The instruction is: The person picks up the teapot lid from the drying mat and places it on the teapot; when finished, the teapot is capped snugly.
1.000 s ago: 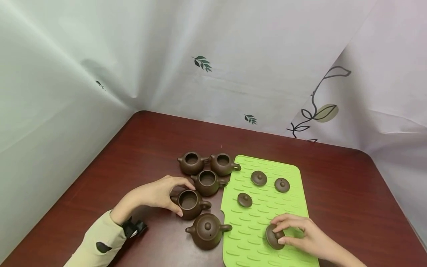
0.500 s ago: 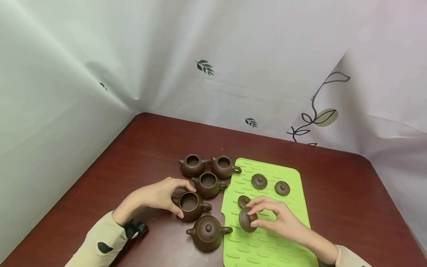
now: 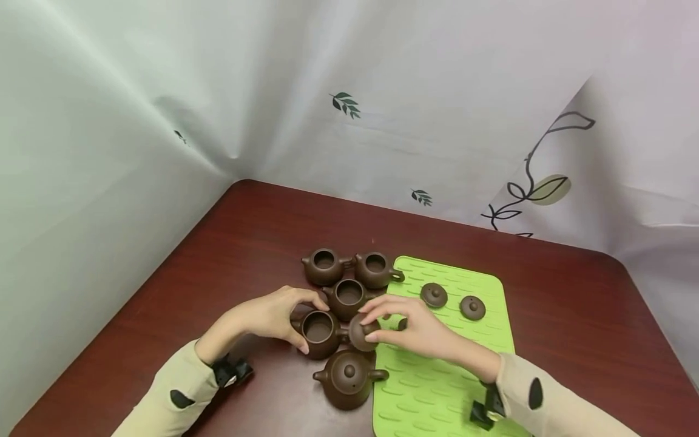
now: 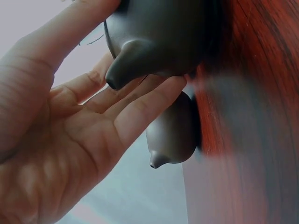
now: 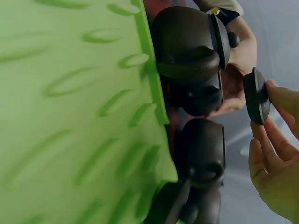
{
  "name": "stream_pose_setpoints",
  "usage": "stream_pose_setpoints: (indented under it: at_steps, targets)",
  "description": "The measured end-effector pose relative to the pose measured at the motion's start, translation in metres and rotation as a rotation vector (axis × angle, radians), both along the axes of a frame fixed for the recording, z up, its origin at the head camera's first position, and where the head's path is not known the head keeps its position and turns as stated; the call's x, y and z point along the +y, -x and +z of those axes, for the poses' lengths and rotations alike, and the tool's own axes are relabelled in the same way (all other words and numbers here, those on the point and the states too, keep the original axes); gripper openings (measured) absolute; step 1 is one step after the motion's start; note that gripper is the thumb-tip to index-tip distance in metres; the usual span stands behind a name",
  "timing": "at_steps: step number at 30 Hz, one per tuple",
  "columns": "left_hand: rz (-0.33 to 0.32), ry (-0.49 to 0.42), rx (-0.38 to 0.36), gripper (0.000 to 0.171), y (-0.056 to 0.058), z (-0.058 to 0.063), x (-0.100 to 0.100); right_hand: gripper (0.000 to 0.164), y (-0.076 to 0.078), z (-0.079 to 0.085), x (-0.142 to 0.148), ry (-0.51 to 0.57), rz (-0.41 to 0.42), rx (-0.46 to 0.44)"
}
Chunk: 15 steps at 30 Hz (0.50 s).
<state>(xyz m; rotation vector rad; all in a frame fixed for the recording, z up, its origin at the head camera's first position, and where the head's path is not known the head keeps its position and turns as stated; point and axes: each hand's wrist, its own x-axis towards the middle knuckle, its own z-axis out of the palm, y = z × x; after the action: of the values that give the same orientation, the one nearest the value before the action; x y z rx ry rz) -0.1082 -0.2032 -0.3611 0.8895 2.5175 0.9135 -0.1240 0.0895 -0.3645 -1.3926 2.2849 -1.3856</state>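
Note:
My left hand [image 3: 275, 317] holds a small dark-brown clay teapot [image 3: 323, 348] without a lid, thumb and fingers around its spout side. Its spout [image 4: 126, 63] shows between thumb and fingers in the left wrist view. With my right hand [image 3: 420, 328] I pinch a brown lid [image 5: 252, 98] by its knob. That lid is raised just right of the held pot, over its handle in the head view. In front stands a teapot with its lid on [image 3: 345, 385]. Behind the held pot are three open teapots, the nearest [image 3: 348, 298] close to it.
A light-green ridged mat [image 3: 448, 388] lies on the red-brown table, right of the pots. On it rest two lids, one left [image 3: 434, 295] and one right [image 3: 472, 308], plus another mostly hidden by my right hand. White curtains [image 3: 437, 121] enclose the back and sides.
My right hand has lifted the lid off the mat and carried it left, up to the open teapot. The left hand keeps its hold on that pot.

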Motion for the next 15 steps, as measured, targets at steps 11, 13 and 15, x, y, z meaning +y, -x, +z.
stream_pose_setpoints:
  at_steps: [11, 13, 15]
  targets:
    - [0.014, 0.01, -0.013, 0.054, 0.001, 0.0, -0.001, 0.019, 0.011, -0.004, -0.055, 0.035, 0.059, 0.05]
    - [0.015, 0.01, -0.007, 0.053, 0.002, 0.0, 0.0, 0.02, 0.012, -0.003, -0.062, 0.026, 0.076, 0.08]
    - [0.016, 0.01, -0.002, 0.054, 0.002, -0.001, 0.0, 0.021, 0.012, -0.003, -0.067, 0.005, 0.081, 0.111]
